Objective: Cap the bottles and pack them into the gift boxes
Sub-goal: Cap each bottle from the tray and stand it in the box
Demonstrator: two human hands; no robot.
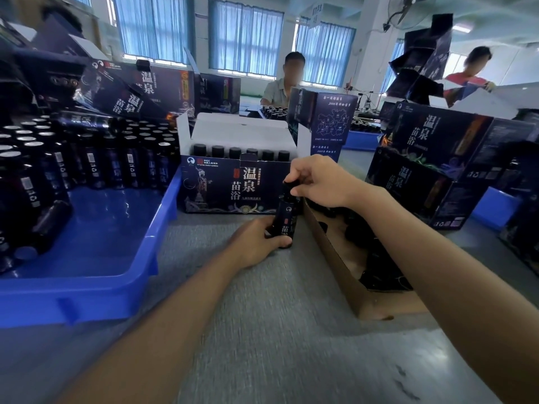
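A dark bottle (286, 217) stands upright on the grey table in front of me. My left hand (253, 241) grips its lower body. My right hand (318, 181) is closed over the black cap on its neck. Just behind stands an open dark gift box (233, 188) with white flaps up and a row of several capped bottles (242, 151) inside. A brown cardboard box (344, 266) to the right holds loose black caps (376, 266).
A blue tray (96, 258) on the left holds several uncapped bottles, some lying down. Closed gift boxes (437, 164) are stacked at right and at the back left. Two people work at the far side of the tables.
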